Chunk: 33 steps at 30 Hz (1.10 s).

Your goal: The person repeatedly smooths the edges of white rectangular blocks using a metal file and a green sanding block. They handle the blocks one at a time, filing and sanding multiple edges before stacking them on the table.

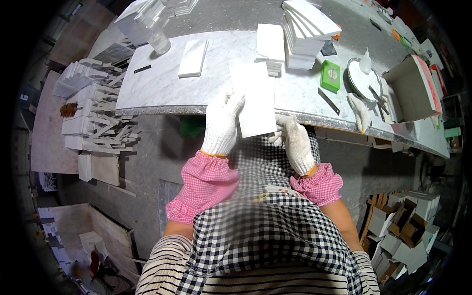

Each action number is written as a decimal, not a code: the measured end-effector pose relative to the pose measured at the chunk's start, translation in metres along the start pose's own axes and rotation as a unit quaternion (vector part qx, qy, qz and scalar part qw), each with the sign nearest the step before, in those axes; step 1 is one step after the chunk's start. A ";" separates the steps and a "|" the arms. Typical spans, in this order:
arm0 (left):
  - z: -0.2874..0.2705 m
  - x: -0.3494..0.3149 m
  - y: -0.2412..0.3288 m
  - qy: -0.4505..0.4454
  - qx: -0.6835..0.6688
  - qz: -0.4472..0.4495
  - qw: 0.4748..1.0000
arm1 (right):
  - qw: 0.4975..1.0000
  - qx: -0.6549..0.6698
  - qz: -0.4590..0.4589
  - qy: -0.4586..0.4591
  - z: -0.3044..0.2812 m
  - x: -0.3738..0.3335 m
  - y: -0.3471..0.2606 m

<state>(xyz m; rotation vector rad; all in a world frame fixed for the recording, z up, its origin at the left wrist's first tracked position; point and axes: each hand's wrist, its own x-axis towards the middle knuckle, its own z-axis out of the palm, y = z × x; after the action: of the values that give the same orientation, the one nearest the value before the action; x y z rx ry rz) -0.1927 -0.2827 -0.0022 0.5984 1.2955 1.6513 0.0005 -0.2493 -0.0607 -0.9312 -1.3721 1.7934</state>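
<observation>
In my left hand (222,123), gloved in white knit, is a flat white rectangular tile (255,113). The thumb lies along its left side, and the tile slants over the table's front edge. My right hand (296,142), gloved alike, has its fingers curled in at the tile's lower right corner. What those fingertips grip, if anything, is hidden. Just beyond the tile stands a short stack of white tiles (270,42), beside a taller, uneven stack (307,39). Farther left, a small pile of tiles (193,57) lies on the marble-patterned tabletop (162,91).
Right on the table are a green box (330,76), a dark flat strip (328,101), a round white dish (363,81), a spare glove (360,112) and an open carton (413,91). A clear bottle (159,42) stands far left. Stacked tiles (81,98) fill the left side; cartons (403,226) lie lower right.
</observation>
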 end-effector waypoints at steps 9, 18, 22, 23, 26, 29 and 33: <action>-0.003 -0.002 -0.003 -0.018 0.045 -0.011 0.999 | 1.000 -0.014 0.001 0.009 0.005 -0.004 -0.009; -0.006 -0.001 -0.014 -0.048 0.017 -0.004 0.999 | 0.998 -0.045 0.034 -0.023 0.008 -0.006 -0.022; 0.001 -0.010 0.006 -0.042 0.048 -0.031 0.997 | 0.996 -0.067 0.052 -0.034 0.007 -0.006 -0.021; 0.001 -0.010 0.008 -0.047 0.058 -0.035 0.997 | 0.996 -0.070 0.051 -0.034 0.007 -0.007 -0.022; 0.003 -0.012 0.014 -0.047 0.047 -0.041 0.997 | 0.996 -0.060 0.056 -0.033 0.009 -0.010 -0.027; -0.001 -0.009 0.010 -0.041 0.044 -0.038 0.997 | 0.997 -0.026 0.061 -0.027 0.015 -0.012 -0.027; 0.000 -0.010 0.014 -0.049 0.033 -0.031 0.998 | 0.995 -0.018 0.079 -0.049 0.010 -0.010 -0.025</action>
<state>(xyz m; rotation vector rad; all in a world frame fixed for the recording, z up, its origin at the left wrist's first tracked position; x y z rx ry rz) -0.1928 -0.2918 0.0128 0.6647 1.2895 1.5154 -0.0008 -0.2578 -0.0327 -1.0082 -1.4300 1.9611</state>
